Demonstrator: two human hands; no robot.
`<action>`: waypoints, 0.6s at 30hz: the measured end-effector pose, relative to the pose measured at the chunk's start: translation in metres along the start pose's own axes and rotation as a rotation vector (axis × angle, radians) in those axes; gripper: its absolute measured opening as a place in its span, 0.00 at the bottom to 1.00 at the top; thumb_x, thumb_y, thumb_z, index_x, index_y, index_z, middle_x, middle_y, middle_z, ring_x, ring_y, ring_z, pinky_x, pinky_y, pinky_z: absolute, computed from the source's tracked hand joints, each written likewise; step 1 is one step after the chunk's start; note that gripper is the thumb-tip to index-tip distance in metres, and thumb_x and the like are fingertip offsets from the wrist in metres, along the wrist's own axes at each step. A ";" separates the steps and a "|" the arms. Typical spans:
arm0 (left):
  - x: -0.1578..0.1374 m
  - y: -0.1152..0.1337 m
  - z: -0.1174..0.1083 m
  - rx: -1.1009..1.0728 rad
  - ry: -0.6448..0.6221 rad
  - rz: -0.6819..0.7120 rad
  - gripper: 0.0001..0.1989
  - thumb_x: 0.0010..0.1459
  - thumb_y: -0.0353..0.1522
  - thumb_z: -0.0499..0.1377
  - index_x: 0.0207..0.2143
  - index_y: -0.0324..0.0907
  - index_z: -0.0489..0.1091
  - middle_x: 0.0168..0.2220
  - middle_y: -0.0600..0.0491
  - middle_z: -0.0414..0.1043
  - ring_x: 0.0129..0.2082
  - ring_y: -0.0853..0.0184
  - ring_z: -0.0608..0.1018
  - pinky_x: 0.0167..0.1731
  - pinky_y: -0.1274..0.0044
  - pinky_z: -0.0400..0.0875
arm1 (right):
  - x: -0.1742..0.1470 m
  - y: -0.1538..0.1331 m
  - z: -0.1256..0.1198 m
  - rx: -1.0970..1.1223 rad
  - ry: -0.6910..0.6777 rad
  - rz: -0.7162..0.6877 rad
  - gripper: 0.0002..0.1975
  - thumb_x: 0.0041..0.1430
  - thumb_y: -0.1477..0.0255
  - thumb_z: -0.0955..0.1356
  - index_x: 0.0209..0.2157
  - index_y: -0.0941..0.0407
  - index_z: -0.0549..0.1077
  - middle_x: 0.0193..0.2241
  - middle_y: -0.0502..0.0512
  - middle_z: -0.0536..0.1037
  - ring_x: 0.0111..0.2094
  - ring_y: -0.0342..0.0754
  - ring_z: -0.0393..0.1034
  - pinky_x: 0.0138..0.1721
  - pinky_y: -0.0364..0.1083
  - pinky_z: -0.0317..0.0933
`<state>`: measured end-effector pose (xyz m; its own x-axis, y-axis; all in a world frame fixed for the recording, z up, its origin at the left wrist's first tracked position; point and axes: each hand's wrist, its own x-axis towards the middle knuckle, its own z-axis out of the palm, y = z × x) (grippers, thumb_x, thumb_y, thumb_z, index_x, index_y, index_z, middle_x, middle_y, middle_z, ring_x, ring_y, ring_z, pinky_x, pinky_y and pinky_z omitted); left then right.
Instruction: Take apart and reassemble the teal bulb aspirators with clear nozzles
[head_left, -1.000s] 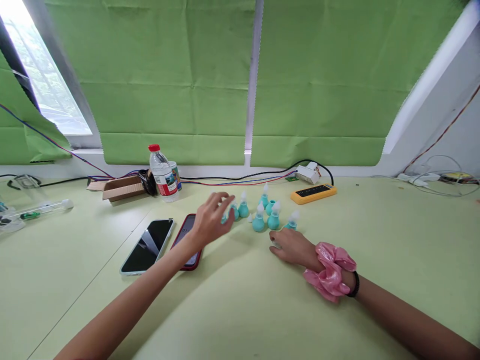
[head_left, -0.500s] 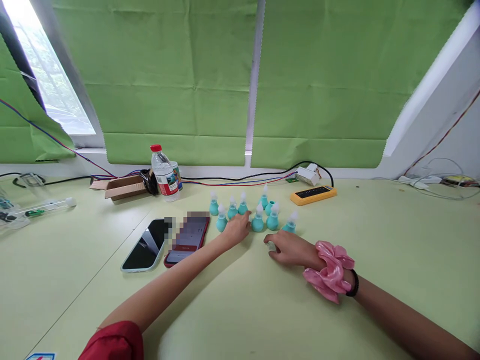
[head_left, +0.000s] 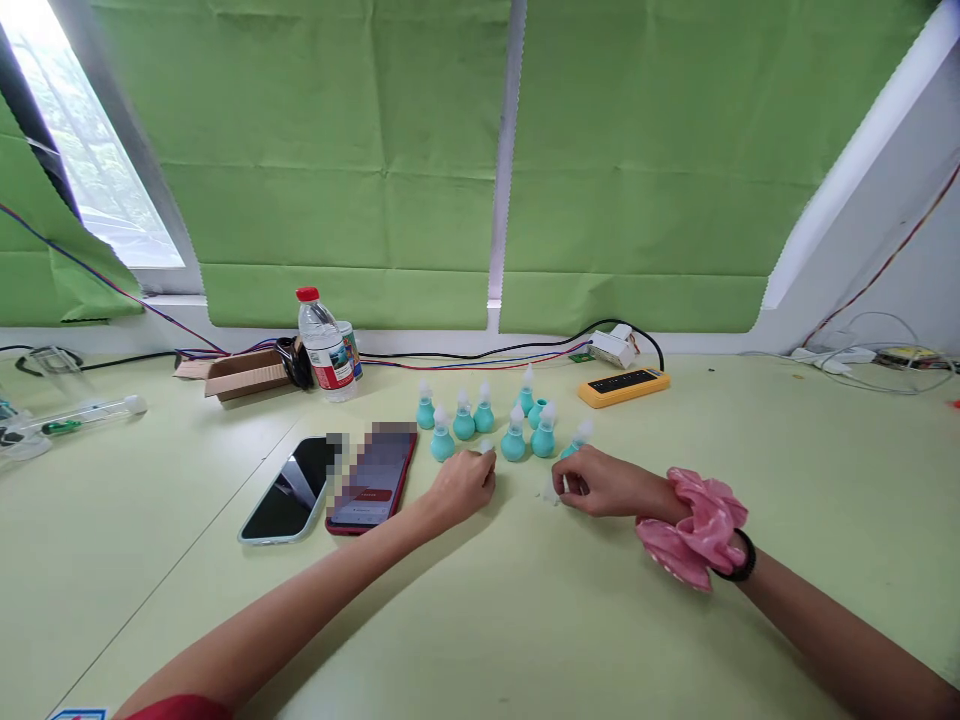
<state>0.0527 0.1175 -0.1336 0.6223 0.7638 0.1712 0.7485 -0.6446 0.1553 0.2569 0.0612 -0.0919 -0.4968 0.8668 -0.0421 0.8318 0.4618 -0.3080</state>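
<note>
While my left hand (head_left: pixel 463 484) pinches a small, translucent white tip (head_left: pixel 487 446), my right hand (head_left: pixel 600 482) curls, its hold unclear; at its eleven o'clock, a white-nozzled, round turquoise bottle (head_left: pixel 574 448) could topple if my knuckles brush it.

A pale yellow-green table (head_left: pixel 540 620), crossed by a thin seam, carries a loose group of teal bulbs (head_left: pixel 514 446) — most with whitish tips — plus a pale-edged phone (head_left: pixel 279 505), a red-cased phone (head_left: pixel 367 510), a red-capped bottle (head_left: pixel 330 362), an open cardboard box (head_left: pixel 246 376) and a black-topped yellow block (head_left: pixel 624 388).
</note>
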 end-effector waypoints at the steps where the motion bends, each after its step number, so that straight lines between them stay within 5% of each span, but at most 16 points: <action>1: -0.006 0.003 0.000 -0.008 -0.005 0.020 0.11 0.51 0.28 0.47 0.34 0.38 0.66 0.27 0.48 0.70 0.27 0.64 0.72 0.25 0.77 0.61 | -0.003 0.005 -0.003 0.023 -0.014 0.032 0.07 0.44 0.78 0.60 0.24 0.59 0.69 0.16 0.49 0.68 0.19 0.40 0.62 0.21 0.38 0.52; 5: -0.016 0.020 0.002 -0.037 -0.009 0.072 0.17 0.52 0.38 0.48 0.45 0.43 0.61 0.31 0.50 0.70 0.28 0.64 0.72 0.25 0.77 0.62 | -0.012 0.022 -0.002 0.113 -0.075 0.152 0.10 0.47 0.75 0.60 0.32 0.59 0.69 0.16 0.48 0.69 0.16 0.40 0.61 0.22 0.40 0.55; 8: -0.008 0.034 0.010 -0.039 -0.001 0.093 0.22 0.51 0.45 0.47 0.46 0.44 0.60 0.32 0.50 0.69 0.29 0.63 0.73 0.25 0.76 0.63 | -0.011 0.023 0.011 0.091 0.022 0.153 0.18 0.46 0.69 0.63 0.42 0.59 0.66 0.18 0.50 0.69 0.24 0.45 0.64 0.27 0.41 0.56; 13: 0.008 0.046 0.022 0.017 -0.033 0.136 0.13 0.53 0.34 0.47 0.32 0.40 0.69 0.30 0.49 0.68 0.28 0.65 0.72 0.25 0.77 0.63 | -0.001 0.016 0.036 0.073 0.150 0.126 0.17 0.47 0.66 0.63 0.39 0.60 0.68 0.18 0.50 0.68 0.23 0.44 0.62 0.23 0.40 0.52; 18: -0.002 0.032 0.016 0.006 -0.016 0.169 0.11 0.52 0.30 0.48 0.28 0.39 0.70 0.28 0.50 0.67 0.30 0.65 0.72 0.25 0.78 0.64 | 0.008 0.008 0.053 0.127 0.257 0.175 0.15 0.48 0.61 0.63 0.32 0.58 0.69 0.15 0.48 0.65 0.19 0.41 0.60 0.20 0.39 0.48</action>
<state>0.0791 0.0960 -0.1444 0.7429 0.6450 0.1791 0.6343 -0.7638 0.1197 0.2465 0.0617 -0.1451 -0.2570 0.9575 0.1308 0.8537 0.2883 -0.4337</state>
